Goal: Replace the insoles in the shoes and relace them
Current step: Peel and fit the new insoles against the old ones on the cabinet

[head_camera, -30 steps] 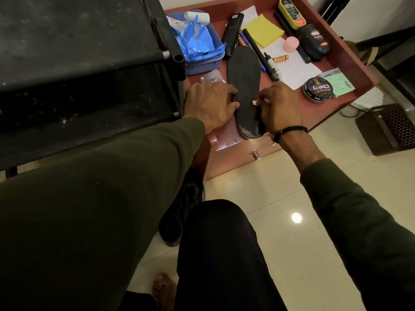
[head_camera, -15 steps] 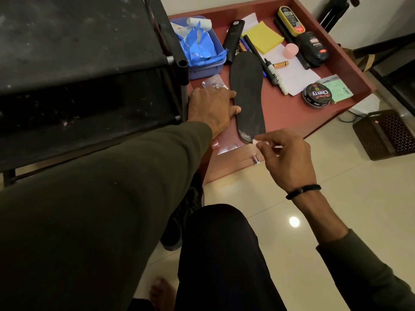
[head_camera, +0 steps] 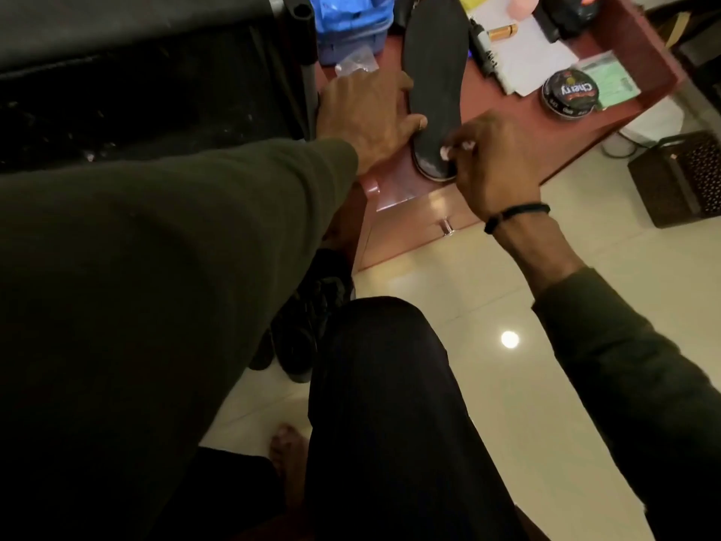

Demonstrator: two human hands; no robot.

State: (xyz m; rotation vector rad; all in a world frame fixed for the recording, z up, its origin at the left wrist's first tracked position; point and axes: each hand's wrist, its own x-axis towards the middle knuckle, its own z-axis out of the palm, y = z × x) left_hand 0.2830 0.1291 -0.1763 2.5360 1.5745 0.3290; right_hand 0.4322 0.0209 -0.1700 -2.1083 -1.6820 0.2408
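Head view: black insole (head_camera: 435, 72) lies flat on the red counter (head_camera: 507, 123), heel end at the near edge. Left hand (head_camera: 363, 111) rests flat beside it, fingers straight, thumb touching the insole's left side. Right hand (head_camera: 493, 162) pinches a small white piece (head_camera: 448, 150) at the heel. Polish tin (head_camera: 569, 96) sits well right. A black shoe (head_camera: 308, 318) stands on the floor (head_camera: 487, 384).

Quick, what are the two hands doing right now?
Left hand: open, pressing flat on the insole.
Right hand: pinching a small white piece at the insole's heel.
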